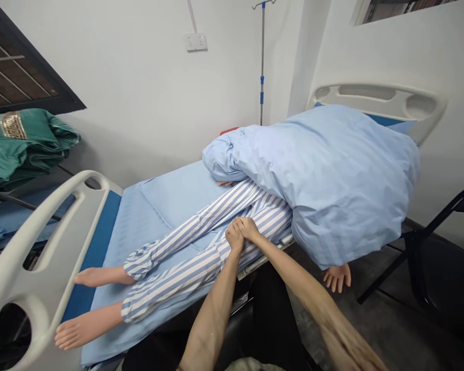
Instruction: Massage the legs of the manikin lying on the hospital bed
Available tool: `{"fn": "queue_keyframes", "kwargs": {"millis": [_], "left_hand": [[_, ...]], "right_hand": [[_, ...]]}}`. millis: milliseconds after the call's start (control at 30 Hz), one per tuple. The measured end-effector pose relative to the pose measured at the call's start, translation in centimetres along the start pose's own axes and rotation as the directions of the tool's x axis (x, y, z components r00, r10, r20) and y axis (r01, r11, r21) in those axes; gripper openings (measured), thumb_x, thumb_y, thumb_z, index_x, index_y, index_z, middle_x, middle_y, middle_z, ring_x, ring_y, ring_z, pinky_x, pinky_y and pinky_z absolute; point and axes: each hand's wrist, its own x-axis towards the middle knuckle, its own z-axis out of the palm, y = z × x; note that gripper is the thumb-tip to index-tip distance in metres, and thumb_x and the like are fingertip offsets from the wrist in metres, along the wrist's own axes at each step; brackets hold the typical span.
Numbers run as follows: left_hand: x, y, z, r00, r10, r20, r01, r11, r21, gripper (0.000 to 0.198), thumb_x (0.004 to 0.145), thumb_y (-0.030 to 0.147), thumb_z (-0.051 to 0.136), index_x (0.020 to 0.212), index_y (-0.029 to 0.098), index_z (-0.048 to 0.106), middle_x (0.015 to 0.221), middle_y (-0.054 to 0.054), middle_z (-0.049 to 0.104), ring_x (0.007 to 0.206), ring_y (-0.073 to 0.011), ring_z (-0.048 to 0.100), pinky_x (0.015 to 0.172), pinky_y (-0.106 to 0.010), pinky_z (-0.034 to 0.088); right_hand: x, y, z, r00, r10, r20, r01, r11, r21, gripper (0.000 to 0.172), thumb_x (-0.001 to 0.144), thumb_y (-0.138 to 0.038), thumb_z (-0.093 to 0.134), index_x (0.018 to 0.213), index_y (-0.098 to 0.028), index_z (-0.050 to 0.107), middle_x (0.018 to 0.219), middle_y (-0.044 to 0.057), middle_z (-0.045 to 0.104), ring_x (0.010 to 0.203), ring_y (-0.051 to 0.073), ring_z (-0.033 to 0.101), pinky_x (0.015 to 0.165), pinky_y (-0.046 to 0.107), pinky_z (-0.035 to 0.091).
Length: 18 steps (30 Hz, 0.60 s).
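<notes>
A manikin in blue-and-white striped trousers (201,226) lies on a hospital bed (158,196), its upper body under a light blue quilt (325,170). My left hand (234,237) and my right hand (249,228) rest side by side on the manikin's near thigh, fingers curled and pressed onto the striped cloth. The manikin's bare feet (81,319) point towards the white footboard (50,257). One manikin hand (337,277) hangs off the near bed edge below the quilt.
A white headboard (379,100) stands at the far right. An IV pole (262,62) rises by the wall behind the bed. Green cloth (19,144) is piled at the left. A black chair (441,242) stands to the right.
</notes>
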Motion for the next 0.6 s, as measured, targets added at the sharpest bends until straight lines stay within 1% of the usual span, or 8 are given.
{"fn": "queue_keyframes", "kwargs": {"millis": [67, 133, 200, 300, 367, 500, 600], "left_hand": [[0.1, -0.2, 0.0, 1.000, -0.008, 0.007, 0.008, 1.000, 0.030, 0.033, 0.090, 0.023, 0.036, 0.085, 0.014, 0.067, 0.076, -0.010, 0.066, 0.068, -0.0163, 0.057, 0.065, -0.027, 0.034], [0.1, -0.2, 0.1, 1.000, -0.004, 0.018, 0.003, 0.999, 0.048, 0.032, 0.089, 0.023, 0.037, 0.087, 0.014, 0.068, 0.079, -0.011, 0.068, 0.070, -0.0170, 0.058, 0.066, -0.027, 0.034], [-0.1, -0.2, 0.1, 1.000, -0.010, 0.028, 0.008, 0.998, 0.064, 0.034, 0.091, 0.026, 0.036, 0.088, 0.015, 0.068, 0.081, -0.011, 0.068, 0.071, -0.0174, 0.058, 0.065, -0.027, 0.033], [-0.2, -0.1, 0.0, 0.999, -0.033, 0.023, 0.031, 0.996, 0.079, 0.040, 0.093, 0.032, 0.032, 0.086, 0.016, 0.068, 0.081, -0.011, 0.068, 0.069, -0.0168, 0.057, 0.063, -0.026, 0.031], [-0.1, 0.3, 0.0, 0.999, -0.046, 0.024, 0.045, 0.997, 0.061, 0.042, 0.093, 0.034, 0.031, 0.080, 0.017, 0.067, 0.078, -0.010, 0.067, 0.067, -0.0156, 0.056, 0.061, -0.025, 0.031], [0.6, 1.7, 0.5, 0.998, -0.049, 0.050, 0.054, 0.994, -0.096, 0.045, 0.092, 0.034, 0.031, 0.065, 0.016, 0.061, 0.066, -0.006, 0.064, 0.059, -0.0124, 0.051, 0.058, -0.024, 0.031], [0.8, 2.8, 1.4, 0.999, -0.047, 0.008, 0.047, 0.984, -0.173, 0.045, 0.092, 0.032, 0.029, 0.060, 0.016, 0.057, 0.059, -0.004, 0.059, 0.056, -0.0113, 0.049, 0.057, -0.023, 0.033]], "right_hand": [[0.4, -0.2, -0.8, 0.997, -0.055, 0.050, 0.061, 0.990, -0.128, 0.037, 0.092, -0.032, 0.038, 0.076, -0.015, 0.066, 0.074, 0.007, 0.068, 0.065, 0.013, 0.057, 0.060, 0.024, 0.029], [0.7, -0.3, -1.5, 0.989, -0.109, 0.100, 0.132, 0.957, -0.259, 0.036, 0.092, -0.033, 0.039, 0.079, -0.014, 0.067, 0.074, 0.009, 0.068, 0.066, 0.015, 0.058, 0.060, 0.025, 0.029], [0.9, -0.1, -1.7, 0.985, -0.123, 0.123, 0.156, 0.938, -0.308, 0.037, 0.092, -0.033, 0.039, 0.080, -0.014, 0.068, 0.075, 0.010, 0.068, 0.066, 0.015, 0.058, 0.061, 0.025, 0.028], [0.7, 0.6, -1.4, 0.993, -0.078, 0.090, 0.098, 0.964, -0.247, 0.039, 0.093, -0.032, 0.035, 0.078, -0.017, 0.068, 0.077, 0.007, 0.069, 0.066, 0.014, 0.057, 0.060, 0.024, 0.027], [0.6, 1.0, -1.0, 0.997, -0.047, 0.063, 0.058, 0.980, -0.189, 0.039, 0.093, -0.032, 0.035, 0.076, -0.018, 0.067, 0.076, 0.006, 0.068, 0.066, 0.013, 0.057, 0.060, 0.023, 0.027], [0.9, 1.6, -1.0, 1.000, -0.001, 0.016, 0.001, 0.999, -0.045, 0.043, 0.095, -0.033, 0.032, 0.073, -0.018, 0.066, 0.074, 0.005, 0.068, 0.064, 0.011, 0.055, 0.060, 0.022, 0.029], [1.2, 2.1, -1.2, 0.999, 0.043, -0.028, -0.040, 0.996, 0.080, 0.047, 0.096, -0.036, 0.029, 0.072, -0.016, 0.064, 0.071, 0.005, 0.065, 0.063, 0.011, 0.052, 0.060, 0.021, 0.031]]}}
